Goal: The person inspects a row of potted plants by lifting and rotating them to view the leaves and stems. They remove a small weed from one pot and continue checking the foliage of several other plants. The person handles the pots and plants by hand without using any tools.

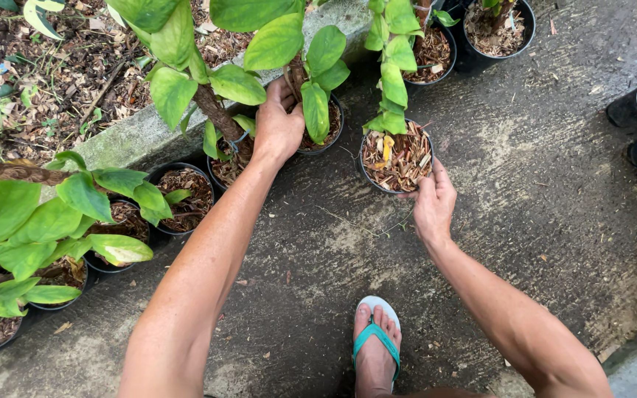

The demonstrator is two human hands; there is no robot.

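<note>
- Right hand (433, 200) grips rim of black pot (397, 158); pinch looks thin, pot may tip, spilling bark mulch.
- Left hand (277, 125), left of that pot, clasps neighbouring stem (294, 74); pulling could snap it.

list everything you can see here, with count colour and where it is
potted plant under the left hand: 1, black pot, green leaves, upper centre by the kerb
potted plant at the right hand: 1, black pot filled with brown bark chips, centre
other black pots: a row along the kerb at left, more at top right and the right edge; exact count unclear
concrete kerb: 1, grey, diagonal across upper left
leaf-litter bed: brown, top left
pavement: grey, right and bottom
flip-flop: 1, white sole, teal strap, bottom centre, on the person's foot
left hand: grips the plant's stem
right hand: holds the pot's near rim
</note>
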